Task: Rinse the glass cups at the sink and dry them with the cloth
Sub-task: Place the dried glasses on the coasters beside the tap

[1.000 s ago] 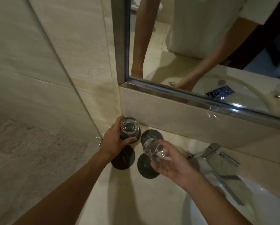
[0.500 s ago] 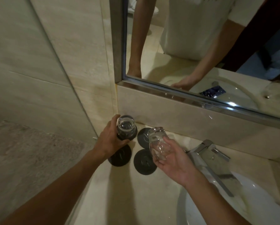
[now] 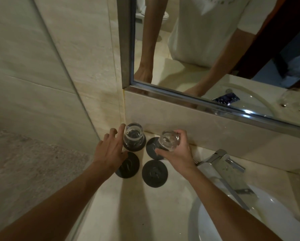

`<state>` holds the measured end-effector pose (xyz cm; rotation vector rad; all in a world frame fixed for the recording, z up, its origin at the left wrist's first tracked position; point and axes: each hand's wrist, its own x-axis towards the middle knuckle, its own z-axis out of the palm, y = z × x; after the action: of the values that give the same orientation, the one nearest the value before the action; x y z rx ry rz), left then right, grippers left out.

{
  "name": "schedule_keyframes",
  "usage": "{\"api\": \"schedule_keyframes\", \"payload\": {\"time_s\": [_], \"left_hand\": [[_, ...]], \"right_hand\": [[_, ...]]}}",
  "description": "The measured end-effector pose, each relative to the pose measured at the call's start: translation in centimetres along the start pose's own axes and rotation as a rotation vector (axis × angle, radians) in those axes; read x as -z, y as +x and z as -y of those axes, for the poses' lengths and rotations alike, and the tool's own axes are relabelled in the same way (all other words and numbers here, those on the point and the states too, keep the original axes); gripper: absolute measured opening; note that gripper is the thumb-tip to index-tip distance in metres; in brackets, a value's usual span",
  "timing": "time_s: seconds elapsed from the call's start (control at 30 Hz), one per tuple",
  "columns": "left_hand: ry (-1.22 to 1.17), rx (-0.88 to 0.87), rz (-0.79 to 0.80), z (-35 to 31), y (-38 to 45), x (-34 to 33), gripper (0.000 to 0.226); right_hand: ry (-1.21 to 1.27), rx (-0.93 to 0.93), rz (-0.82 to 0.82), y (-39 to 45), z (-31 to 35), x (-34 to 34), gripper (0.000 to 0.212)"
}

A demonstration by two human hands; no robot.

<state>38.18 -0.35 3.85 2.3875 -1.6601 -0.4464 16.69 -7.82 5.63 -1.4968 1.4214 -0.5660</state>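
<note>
In the counter's back corner, under the mirror (image 3: 215, 49), four dark coasters (image 3: 154, 173) lie in a square. One glass (image 3: 133, 134) stands upright on the far-left coaster, and the left hand (image 3: 111, 150) is open beside it, fingers spread, the fingertips touching or nearly touching its side; I cannot tell which. The right hand (image 3: 177, 153) is closed around a second glass (image 3: 168, 140), held tilted just above the far-right coaster, not yet set down. This looks like the putting-back step: by my reading the glasses are going onto their coasters, though whether they have been rinsed and dried cannot be judged here, and no cloth is in view. The next move likely calls for righting the held glass, lowering it squarely onto its coaster and easing the grip off without knocking its neighbour. The tap (image 3: 227, 169) and basin (image 3: 274, 214) are near on the right, and no water is seen running. The coasters bear a faint pale mark, too dim to read; no other writing shows.
</note>
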Motion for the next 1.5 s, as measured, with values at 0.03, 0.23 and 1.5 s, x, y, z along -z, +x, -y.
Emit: {"api": "schedule_keyframes", "payload": {"time_s": [0.03,0.23,1.5], "left_hand": [[0.006,0.011,0.008,0.0,0.0,0.0,0.104],[0.058,0.063,0.068,0.2,-1.1,0.1,0.095],[0.192,-0.502,0.418,-33.0,-19.0,-1.0,0.026]], "right_hand": [[-0.017,0.031,-0.013,0.2,-0.1,-0.3,0.08],[-0.04,0.087,-0.022,1.6,-1.0,-1.9,0.079],[-0.788,0.14,0.138,-22.8,-9.7,29.8,0.028]]}}
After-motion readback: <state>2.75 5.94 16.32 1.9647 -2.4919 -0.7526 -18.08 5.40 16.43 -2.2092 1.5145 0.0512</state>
